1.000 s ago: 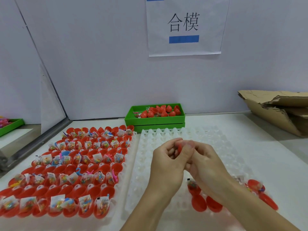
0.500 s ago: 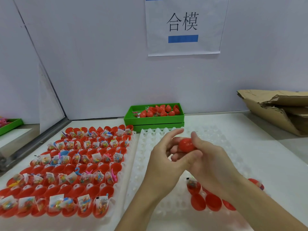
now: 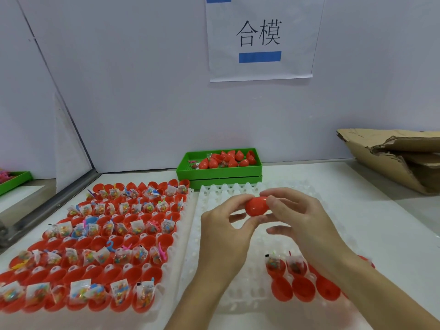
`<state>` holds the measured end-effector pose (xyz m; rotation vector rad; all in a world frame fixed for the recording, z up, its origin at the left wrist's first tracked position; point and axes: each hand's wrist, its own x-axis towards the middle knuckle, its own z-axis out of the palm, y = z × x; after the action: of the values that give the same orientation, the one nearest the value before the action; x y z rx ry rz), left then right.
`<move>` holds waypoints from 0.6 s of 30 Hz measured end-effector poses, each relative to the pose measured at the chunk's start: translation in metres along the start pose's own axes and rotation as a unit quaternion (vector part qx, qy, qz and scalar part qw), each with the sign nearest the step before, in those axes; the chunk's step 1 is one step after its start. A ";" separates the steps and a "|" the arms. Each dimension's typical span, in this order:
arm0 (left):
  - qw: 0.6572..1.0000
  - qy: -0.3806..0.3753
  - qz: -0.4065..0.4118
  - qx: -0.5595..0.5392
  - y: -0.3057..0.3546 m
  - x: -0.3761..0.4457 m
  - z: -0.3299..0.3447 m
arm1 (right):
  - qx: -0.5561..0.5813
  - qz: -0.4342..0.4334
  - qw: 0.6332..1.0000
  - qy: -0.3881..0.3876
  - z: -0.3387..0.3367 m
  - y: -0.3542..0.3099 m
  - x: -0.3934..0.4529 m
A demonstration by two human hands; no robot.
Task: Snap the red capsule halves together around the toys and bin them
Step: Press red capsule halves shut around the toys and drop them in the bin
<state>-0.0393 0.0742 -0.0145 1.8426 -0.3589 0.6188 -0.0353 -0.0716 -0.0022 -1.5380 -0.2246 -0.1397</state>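
Note:
A closed red capsule point(image 3: 257, 206) is held in the air above the white holder tray point(image 3: 240, 190). My left hand point(image 3: 226, 232) pinches its left end between thumb and forefinger. My right hand point(image 3: 297, 217) pinches its right end with thumb and fingers. At the back stands a green bin point(image 3: 219, 173) holding several closed red capsules. On the left, a tray of open red halves point(image 3: 95, 244) carries bagged toys. A few more open halves with toy bags point(image 3: 288, 267) sit in the white tray below my right wrist.
A torn cardboard box point(image 3: 392, 158) lies at the right back. A paper sign point(image 3: 260, 36) hangs on the white wall behind the bin. Another green tray point(image 3: 14, 181) shows at the far left beyond a metal rail.
The capsule was hidden between both hands; now the hands have drawn apart and it shows whole, held by its two ends a little further right.

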 end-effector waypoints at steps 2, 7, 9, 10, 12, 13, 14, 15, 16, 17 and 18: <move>1.000 0.008 -0.007 0.006 0.000 -0.001 -0.001 | -0.035 -0.035 0.999 0.014 0.001 0.002 0.000; 0.997 0.013 -0.064 -0.046 0.004 -0.002 0.000 | -0.054 -0.037 0.997 0.035 0.000 0.007 0.001; 0.997 0.003 -0.069 -0.023 0.001 -0.004 0.001 | -0.064 -0.031 0.997 0.040 0.000 0.008 0.000; 0.998 -0.002 -0.065 -0.010 -0.001 -0.005 0.002 | -0.069 -0.033 0.996 0.043 0.000 0.008 0.000; 0.999 -0.009 -0.046 0.012 -0.004 -0.007 0.003 | -0.087 -0.040 0.994 0.049 -0.001 0.009 0.001; 0.999 -0.012 -0.029 0.024 -0.004 -0.007 0.004 | -0.096 -0.044 0.993 0.052 -0.001 0.009 0.002; 0.999 -0.012 -0.009 0.039 -0.005 -0.008 0.004 | -0.104 -0.046 0.992 0.055 -0.001 0.009 0.002; 0.998 -0.011 0.013 0.059 -0.004 -0.008 0.006 | -0.111 -0.047 0.991 0.056 0.000 0.010 0.003; 0.996 -0.010 0.034 0.080 -0.003 -0.008 0.006 | -0.119 -0.048 0.990 0.055 0.000 0.010 0.003; 0.994 -0.009 0.050 0.095 -0.003 -0.008 0.006 | -0.126 -0.049 0.989 0.053 0.001 0.011 0.003; 0.993 -0.008 0.059 0.103 -0.003 -0.008 0.006 | -0.128 -0.050 0.989 0.052 0.001 0.011 0.003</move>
<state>-0.0429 0.0693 -0.0232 2.0353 -0.4304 0.7447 -0.0302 -0.0699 -0.0126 -1.7693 -0.2057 -0.3379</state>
